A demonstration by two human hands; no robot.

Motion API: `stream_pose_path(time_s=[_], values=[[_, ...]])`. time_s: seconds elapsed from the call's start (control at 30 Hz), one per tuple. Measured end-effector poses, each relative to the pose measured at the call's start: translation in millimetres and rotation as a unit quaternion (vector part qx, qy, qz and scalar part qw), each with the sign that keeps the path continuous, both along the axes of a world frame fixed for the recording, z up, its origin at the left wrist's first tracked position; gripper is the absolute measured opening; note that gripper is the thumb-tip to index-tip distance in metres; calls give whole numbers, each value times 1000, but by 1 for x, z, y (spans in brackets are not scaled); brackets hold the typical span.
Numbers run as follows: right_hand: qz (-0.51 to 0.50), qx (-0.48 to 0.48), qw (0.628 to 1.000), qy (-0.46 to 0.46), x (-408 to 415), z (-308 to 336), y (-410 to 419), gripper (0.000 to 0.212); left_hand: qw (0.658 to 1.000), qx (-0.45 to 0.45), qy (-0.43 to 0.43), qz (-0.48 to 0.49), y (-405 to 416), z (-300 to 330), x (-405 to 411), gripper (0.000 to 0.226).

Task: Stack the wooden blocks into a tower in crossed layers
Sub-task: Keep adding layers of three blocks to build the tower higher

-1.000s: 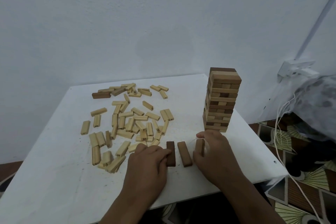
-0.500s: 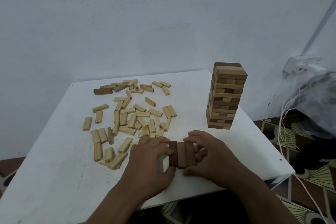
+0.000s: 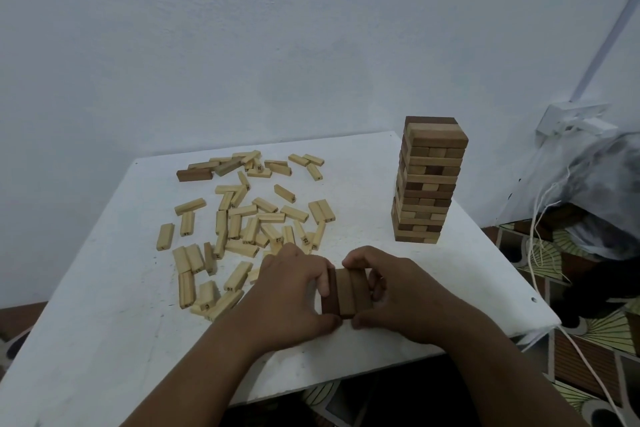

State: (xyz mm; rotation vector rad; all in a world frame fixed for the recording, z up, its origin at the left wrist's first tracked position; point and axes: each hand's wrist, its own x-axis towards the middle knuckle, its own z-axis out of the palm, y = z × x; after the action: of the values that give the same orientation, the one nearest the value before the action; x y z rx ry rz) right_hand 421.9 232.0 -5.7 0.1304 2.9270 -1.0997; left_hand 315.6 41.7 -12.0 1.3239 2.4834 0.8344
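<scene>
While thumbs meet below, both hands' grip (image 3: pixel 346 291) squeezes three brown blocks (image 3: pixel 346 293).

Small dark numbers mark the loose blocks (image 3: pixel 239 274), mostly illegible.

Only two hands and two forearms of the person are visible. The left hand (image 3: pixel 294 291) and the right hand (image 3: pixel 401 291) are both bare: there is no glove, no ring and no bracelet on them. Behind each hand the wrist is bare too, with no watch and no band. Further back from the hands, both forearms are uncovered down to the lower edge of the picture, and no sleeve or cuff appears anywhere on them.
</scene>
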Motion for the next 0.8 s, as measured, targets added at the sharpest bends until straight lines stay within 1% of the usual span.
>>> stream_pose_path(time_s=[0.13, 0.23, 0.37, 0.53, 0.67, 0.8], values=[[2, -14, 1000, 15, 0, 3, 0, 60, 1000, 4, -13, 15, 0, 3, 2, 43], [3, -20, 999, 41, -1, 16, 2, 60, 998, 51, -23, 15, 0, 15, 0, 46], [-28, -19, 998, 48, -2, 57, 6, 61, 994, 110, -16, 11, 7, 54, -4, 52], [-40, -4, 994, 99, 1, 121, 23, 62, 987, 161, -13, -19, 28, 113, -14, 58], [-49, 5, 990, 132, 2, 167, 44, 62, 981, 188, -5, -43, 55, 151, -22, 58], [-52, 8, 987, 152, -2, 197, 74, 63, 978, 199, -6, -54, 89, 176, -30, 58]])
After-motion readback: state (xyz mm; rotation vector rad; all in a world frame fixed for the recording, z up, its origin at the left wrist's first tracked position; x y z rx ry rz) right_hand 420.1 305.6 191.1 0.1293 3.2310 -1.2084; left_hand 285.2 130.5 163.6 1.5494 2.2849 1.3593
